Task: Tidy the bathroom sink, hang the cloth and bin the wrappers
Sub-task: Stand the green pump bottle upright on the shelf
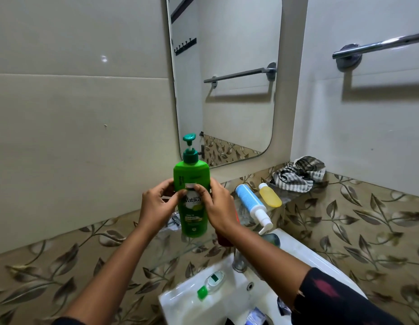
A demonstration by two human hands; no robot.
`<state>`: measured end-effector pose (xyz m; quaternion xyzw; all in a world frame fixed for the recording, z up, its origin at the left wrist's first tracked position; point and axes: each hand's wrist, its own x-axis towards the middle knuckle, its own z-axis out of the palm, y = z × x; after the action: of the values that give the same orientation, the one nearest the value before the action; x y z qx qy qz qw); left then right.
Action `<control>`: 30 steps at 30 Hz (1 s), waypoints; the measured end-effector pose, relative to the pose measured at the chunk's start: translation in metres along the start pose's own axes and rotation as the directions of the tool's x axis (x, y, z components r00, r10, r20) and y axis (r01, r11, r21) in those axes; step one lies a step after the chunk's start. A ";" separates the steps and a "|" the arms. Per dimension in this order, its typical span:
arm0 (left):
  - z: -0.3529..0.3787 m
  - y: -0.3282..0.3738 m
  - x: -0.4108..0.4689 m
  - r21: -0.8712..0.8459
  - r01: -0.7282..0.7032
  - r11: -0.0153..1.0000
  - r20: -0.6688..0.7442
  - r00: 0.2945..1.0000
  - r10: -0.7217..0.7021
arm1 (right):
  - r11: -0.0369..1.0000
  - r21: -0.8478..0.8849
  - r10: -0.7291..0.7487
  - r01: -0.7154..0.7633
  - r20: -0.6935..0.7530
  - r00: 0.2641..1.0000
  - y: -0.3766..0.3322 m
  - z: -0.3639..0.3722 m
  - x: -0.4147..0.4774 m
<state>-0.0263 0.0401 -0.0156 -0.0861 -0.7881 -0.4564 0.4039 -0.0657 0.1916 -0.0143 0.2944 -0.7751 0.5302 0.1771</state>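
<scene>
Both my hands grip a tall green pump shampoo bottle [192,174], upright on the glass shelf [180,249] below the mirror. My left hand [156,205] wraps its left side and my right hand [217,207] its right side. A striped cloth [297,174] lies crumpled at the shelf's far right corner. A blue-and-white spray bottle [248,202] and a small yellow bottle [270,195] lie on their sides to the right. A small clear bottle with a green cap [212,283] lies on the white sink rim [180,299]. Wrappers [256,316] lie at the sink's near edge.
A chrome towel rail [377,44] is fixed on the right wall, above the cloth. The mirror [227,78] hangs behind the shelf. A chrome tap [239,261] stands at the back of the sink, partly hidden by my right forearm.
</scene>
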 end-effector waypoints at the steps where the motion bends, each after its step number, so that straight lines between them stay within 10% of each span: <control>1: -0.001 -0.001 0.002 0.012 0.004 1.000 -0.002 1.000 -0.004 | 1.000 -0.001 0.006 -0.006 0.003 1.000 0.000 0.001 0.001; 21: -0.018 -0.020 -0.008 0.043 0.101 0.994 -0.069 0.993 -0.098 | 0.992 0.125 0.009 -0.034 0.201 0.979 0.005 0.007 0.013; 26: -0.008 -0.006 -0.032 0.397 -0.092 0.913 -0.368 0.896 0.250 | 1.000 0.024 -0.001 -0.003 0.150 0.989 0.017 -0.032 0.021; 30: 0.018 0.004 -0.059 0.527 -0.549 0.648 0.086 0.794 0.602 | 0.944 -0.307 -0.039 0.123 0.267 0.963 0.034 -0.070 0.024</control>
<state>0.0046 0.0709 -0.0596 -0.1954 -0.7924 -0.0739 0.5731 -0.1084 0.2587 0.0019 0.3600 -0.8544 0.3466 0.1423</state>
